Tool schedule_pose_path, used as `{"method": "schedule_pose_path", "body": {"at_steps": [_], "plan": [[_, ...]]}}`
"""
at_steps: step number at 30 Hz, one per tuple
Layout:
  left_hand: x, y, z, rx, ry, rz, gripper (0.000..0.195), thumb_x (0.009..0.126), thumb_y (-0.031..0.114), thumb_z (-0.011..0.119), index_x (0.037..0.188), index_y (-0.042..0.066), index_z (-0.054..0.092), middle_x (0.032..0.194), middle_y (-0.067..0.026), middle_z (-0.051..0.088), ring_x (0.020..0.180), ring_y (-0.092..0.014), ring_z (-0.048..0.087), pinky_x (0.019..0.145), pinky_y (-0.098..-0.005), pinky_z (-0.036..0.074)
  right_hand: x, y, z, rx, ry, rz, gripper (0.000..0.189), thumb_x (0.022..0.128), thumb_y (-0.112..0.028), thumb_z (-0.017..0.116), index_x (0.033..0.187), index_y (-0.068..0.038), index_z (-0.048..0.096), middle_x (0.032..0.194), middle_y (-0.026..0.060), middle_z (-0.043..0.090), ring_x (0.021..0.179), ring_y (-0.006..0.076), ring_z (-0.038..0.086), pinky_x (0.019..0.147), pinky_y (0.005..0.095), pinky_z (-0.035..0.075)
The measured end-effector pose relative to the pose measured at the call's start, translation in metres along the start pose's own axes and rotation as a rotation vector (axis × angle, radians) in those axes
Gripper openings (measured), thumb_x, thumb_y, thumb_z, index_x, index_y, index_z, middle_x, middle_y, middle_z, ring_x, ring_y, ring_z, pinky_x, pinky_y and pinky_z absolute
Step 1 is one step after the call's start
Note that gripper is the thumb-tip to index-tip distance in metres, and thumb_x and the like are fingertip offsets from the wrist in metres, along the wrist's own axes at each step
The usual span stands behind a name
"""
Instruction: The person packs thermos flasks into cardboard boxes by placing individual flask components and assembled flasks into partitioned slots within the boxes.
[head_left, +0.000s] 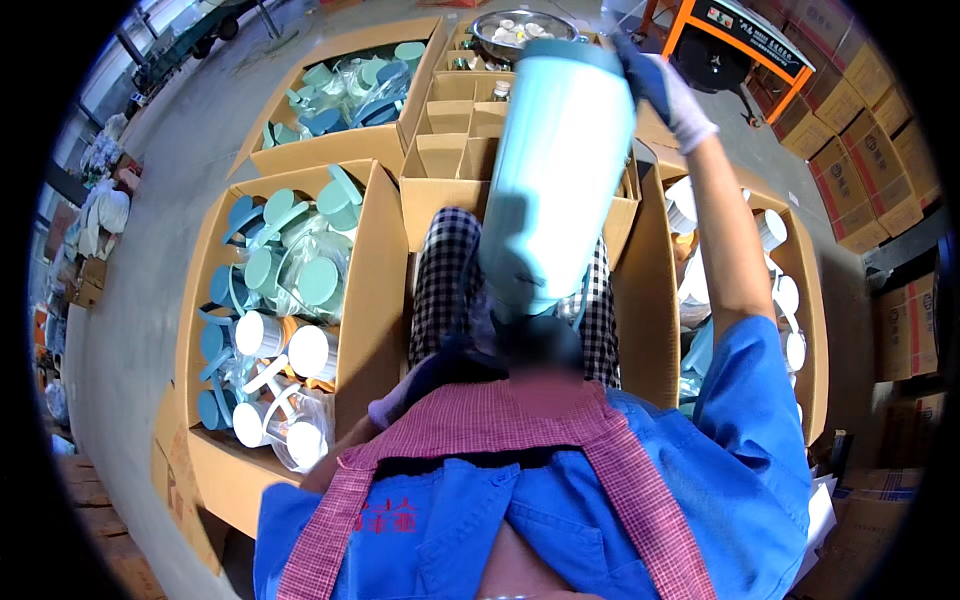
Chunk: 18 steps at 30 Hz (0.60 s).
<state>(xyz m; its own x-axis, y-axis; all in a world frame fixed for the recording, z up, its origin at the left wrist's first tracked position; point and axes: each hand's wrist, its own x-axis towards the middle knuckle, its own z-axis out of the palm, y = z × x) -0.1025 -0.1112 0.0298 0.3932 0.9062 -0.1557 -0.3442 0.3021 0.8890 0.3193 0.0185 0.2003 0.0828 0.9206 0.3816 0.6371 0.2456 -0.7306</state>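
A light-blue cylindrical jug or flask (559, 176) with a darker teal end tilts across the middle, close to the camera. My left hand (457, 364), in a dark-palmed glove, is at its lower end and appears to grip it; the fingers are largely hidden. Beside the teal end at the top is my right hand (660, 90), in a dark and pale glove, its fingers pointing up and blurred. Whether it touches the jug is unclear. Below the jug, a blurred dark round shape (540, 345) covers part of my lap.
Left, a carton (356, 277) holds green, blue and white handled vessels, some bagged; another carton (330, 154) stands behind. A divided carton (446, 191) is ahead, with a steel bowl (480, 37) of small pieces beyond. Right is a carton (645, 315) of white vessels; an orange-framed machine (750, 37) stands farther back.
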Motion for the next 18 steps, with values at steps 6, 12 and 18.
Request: {"method": "schedule_pose_path", "body": {"at_steps": [6,12,18], "plan": [[0.132,0.129,0.083,0.445,-0.316,0.719,0.038,0.1,0.022,0.037,0.113,-0.007,0.058,0.109,-0.0173,0.063,0.111,-0.02,0.054,0.096,-0.0329,0.04,-0.009,0.036,0.099,0.215,0.081,0.279,0.054,0.096,-0.044,0.041,0.09,0.002,0.068,0.074,0.0037,0.064,0.068,0.0102,0.057,0.063,0.0253,0.046],[0.261,0.12,0.11,0.458,-0.604,0.622,0.063,0.093,0.053,0.04,0.119,-0.002,0.057,0.117,-0.0133,0.061,0.114,-0.023,0.053,0.1,-0.035,0.037,-0.008,0.049,0.085,0.913,-0.006,0.112,0.025,0.088,-0.011,0.05,0.106,0.004,0.061,0.104,0.0136,0.067,0.095,0.0204,0.064,0.084,0.0283,0.048],[0.318,0.111,0.116,0.558,-0.426,0.596,0.058,0.096,0.042,0.035,0.128,-0.003,0.05,0.125,-0.0136,0.056,0.118,-0.025,0.052,0.104,-0.0364,0.035,0.021,0.056,0.079,0.237,0.039,-0.351,0.034,0.086,-0.01,0.05,0.117,0.001,0.058,0.112,0.0156,0.062,0.116,0.0283,0.054,0.098,0.0388,0.041]]}}
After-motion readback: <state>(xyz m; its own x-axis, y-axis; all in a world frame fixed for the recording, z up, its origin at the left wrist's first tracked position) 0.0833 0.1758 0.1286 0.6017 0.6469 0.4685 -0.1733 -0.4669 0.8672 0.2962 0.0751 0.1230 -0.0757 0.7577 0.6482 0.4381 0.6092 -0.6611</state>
